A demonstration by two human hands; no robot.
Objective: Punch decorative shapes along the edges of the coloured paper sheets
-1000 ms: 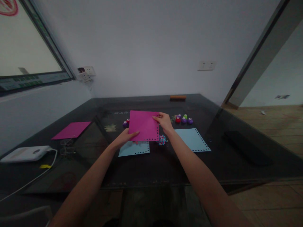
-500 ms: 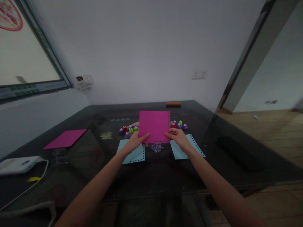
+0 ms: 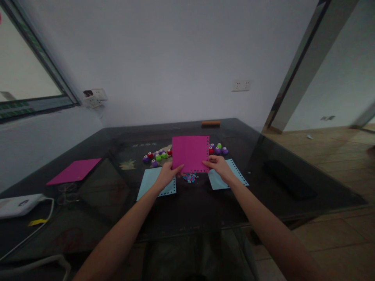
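A pink sheet (image 3: 191, 153) with punched holes along its right and bottom edges is held up above the table. My left hand (image 3: 168, 173) pinches its lower left corner, thumb on the near face. At the lower right corner, my right hand (image 3: 218, 166) grips it the same way. Below lies a small heap of blue, pink and white beads (image 3: 190, 178). One light blue punched sheet (image 3: 146, 185) rests under my left forearm, and another light blue punched sheet (image 3: 218, 182) lies under my right hand.
Several small red, green and purple one-eyed figures (image 3: 158, 157) stand behind, with more figures (image 3: 218, 150) at right. A second pink sheet (image 3: 74, 171) lies left, near a white device (image 3: 20, 205) with a cable. A black oblong object (image 3: 288, 179) sits right; a brown bar (image 3: 211, 123) at the back.
The view has shifted a little, so the table sits slightly higher and further left. Both hands keep hold of the pink sheet, which stays nearly in the same place.
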